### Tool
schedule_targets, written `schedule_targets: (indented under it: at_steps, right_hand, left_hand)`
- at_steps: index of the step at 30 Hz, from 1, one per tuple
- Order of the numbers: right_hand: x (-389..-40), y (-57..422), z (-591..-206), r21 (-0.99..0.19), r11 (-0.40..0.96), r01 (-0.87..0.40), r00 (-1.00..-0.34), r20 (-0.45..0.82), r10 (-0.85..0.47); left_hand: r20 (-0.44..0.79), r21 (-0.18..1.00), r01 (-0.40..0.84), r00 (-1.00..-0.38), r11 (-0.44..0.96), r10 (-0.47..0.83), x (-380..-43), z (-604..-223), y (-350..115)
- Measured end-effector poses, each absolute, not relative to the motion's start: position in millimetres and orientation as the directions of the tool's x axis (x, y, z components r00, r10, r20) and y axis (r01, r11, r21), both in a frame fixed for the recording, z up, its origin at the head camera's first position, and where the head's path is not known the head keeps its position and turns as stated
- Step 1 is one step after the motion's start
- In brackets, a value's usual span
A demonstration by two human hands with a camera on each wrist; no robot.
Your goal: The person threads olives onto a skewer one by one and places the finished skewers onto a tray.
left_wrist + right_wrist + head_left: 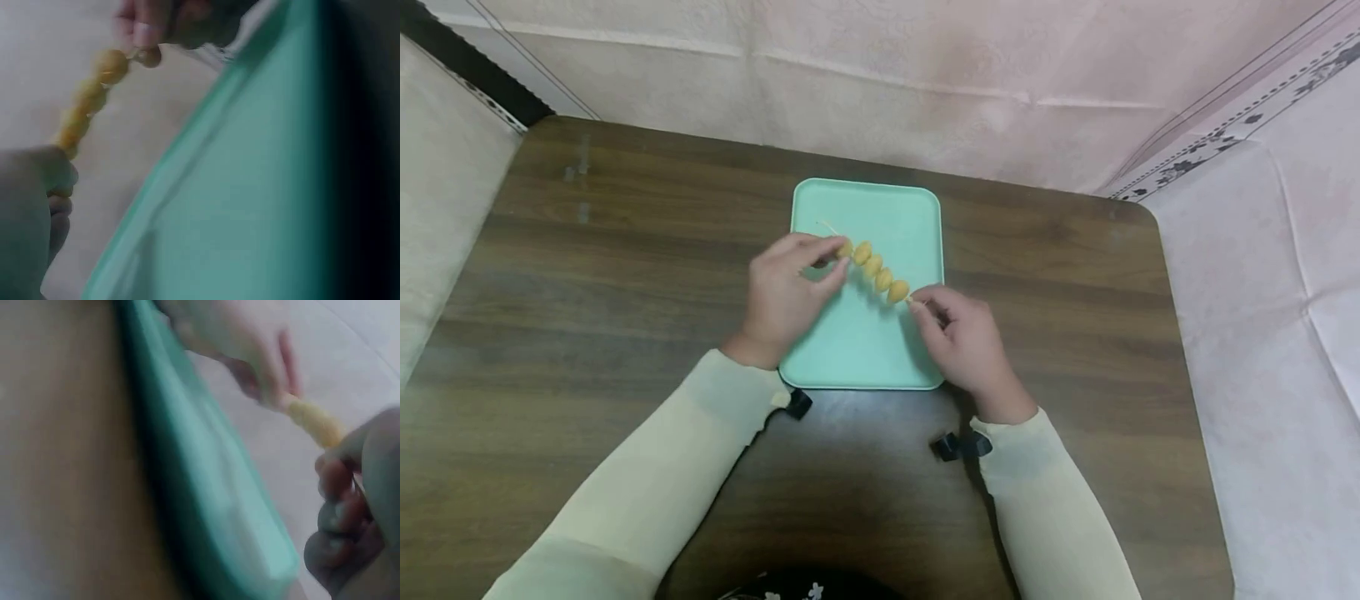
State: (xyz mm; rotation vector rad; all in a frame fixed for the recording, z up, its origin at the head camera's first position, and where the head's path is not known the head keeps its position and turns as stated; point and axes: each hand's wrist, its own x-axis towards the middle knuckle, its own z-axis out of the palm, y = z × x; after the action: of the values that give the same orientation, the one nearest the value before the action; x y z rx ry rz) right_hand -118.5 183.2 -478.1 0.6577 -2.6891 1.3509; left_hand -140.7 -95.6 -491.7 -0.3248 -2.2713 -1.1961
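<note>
A skewer of yellow balls [873, 266], several of them threaded on a thin pale stick, hangs slantwise over a mint-green tray [861, 358]. My left hand [790, 287] pinches the ball at its upper-left end between thumb and forefinger, and the bare stick tip pokes out beyond. At the lower-right end, my right hand [958, 337] pinches the stick right beside the last ball. Seen from the left wrist, the row of balls [90, 97] runs between both hands. The right wrist view is blurred; there my right fingers [337, 478] curl in near the skewer.
Under the tray is a brown wood-grain table [625, 275]. Pale cloth [887, 75] hangs behind it and at both sides. Small black wrist devices [799, 404] sit by both sleeves. A dark item with white flowers [815, 591] shows at the near edge.
</note>
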Motion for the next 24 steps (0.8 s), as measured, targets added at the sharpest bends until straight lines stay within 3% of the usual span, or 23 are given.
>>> schedule_targets:
  at_steps: [3, 7, 10, 15, 18, 24]
  right_hand:
    - [-119.0, 182.8, -476.5, -0.747, 0.545, -0.382, -0.92, 0.25, -0.302]
    - [-118.0, 184.0, -474.8, -0.75, 0.543, -0.377, -0.921, 0.24, -0.308]
    - [-118.1, 183.7, -475.0, -0.759, 0.534, -0.373, -0.922, 0.239, -0.305]
    - [-118.2, 183.7, -478.1, -0.773, 0.524, -0.358, -0.928, 0.234, -0.288]
    - [-118.1, 183.8, -479.0, -0.773, 0.523, -0.359, -0.927, 0.232, -0.294]
    - [-116.1, 183.1, -480.4, -0.768, 0.511, -0.385, -0.917, 0.258, -0.303]
  left_hand:
    - [0.586, 0.703, 0.465, -0.807, 0.538, -0.068, -139.2, -489.2, -98.4]
    - [0.612, 0.68, 0.516, -0.791, 0.521, -0.015, -139.1, -487.7, -99.8]
    - [0.589, 0.724, 0.501, -0.807, 0.475, -0.048, -141.0, -487.8, -100.7]
    - [0.371, 0.927, 0.343, -0.898, 0.152, -0.236, -146.0, -488.3, -107.5]
    - [0.249, 0.961, 0.271, -0.928, -0.044, -0.275, -150.1, -487.3, -112.2]
    - [0.186, 0.959, 0.233, -0.948, -0.163, -0.257, -152.2, -486.6, -115.5]
